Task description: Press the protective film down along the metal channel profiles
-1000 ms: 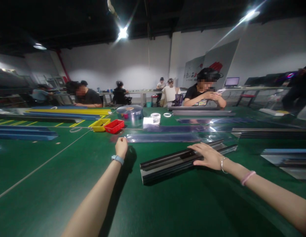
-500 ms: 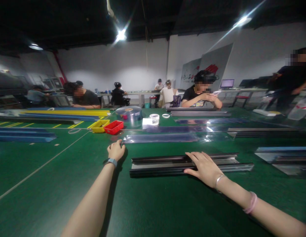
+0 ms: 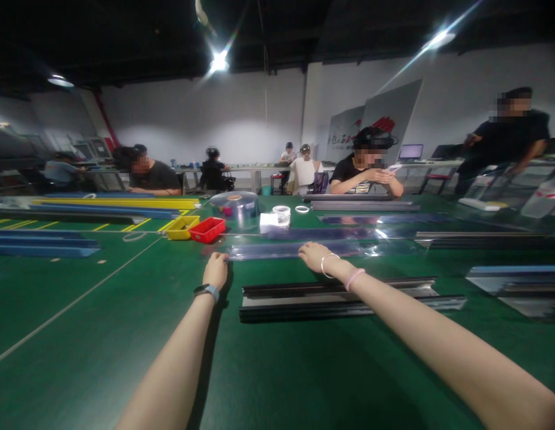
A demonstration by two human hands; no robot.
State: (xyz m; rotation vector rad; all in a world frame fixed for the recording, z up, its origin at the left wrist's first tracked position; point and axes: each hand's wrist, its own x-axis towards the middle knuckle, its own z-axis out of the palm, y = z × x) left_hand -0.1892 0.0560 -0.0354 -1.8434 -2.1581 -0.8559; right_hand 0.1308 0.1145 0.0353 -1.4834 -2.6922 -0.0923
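Observation:
A long strip of clear plastic film (image 3: 268, 251) lies across the green table, with a bluish sheen. At its left end my left hand (image 3: 216, 270) is closed, its fingers pinching the film's edge. My right hand (image 3: 317, 257) is on the near edge of the same strip, fingers bent and close together; its fingertips are partly hidden. Beneath my right forearm lies a black channel-shaped profile (image 3: 281, 312) with a pale inside, its right part partly covered by the arm.
Beyond the film stand a yellow bin (image 3: 181, 228), a red bin (image 3: 207, 229), a large roll of clear film (image 3: 235, 209) and white tape rolls (image 3: 281, 214). Blue profiles (image 3: 45, 245) lie left, more profiles (image 3: 505, 280) right. A co-worker (image 3: 364, 164) sits opposite.
My right hand has left the black profile and moved forward and left to the film strip. My left hand stays at the film's end. At the right, a standing person has moved left.

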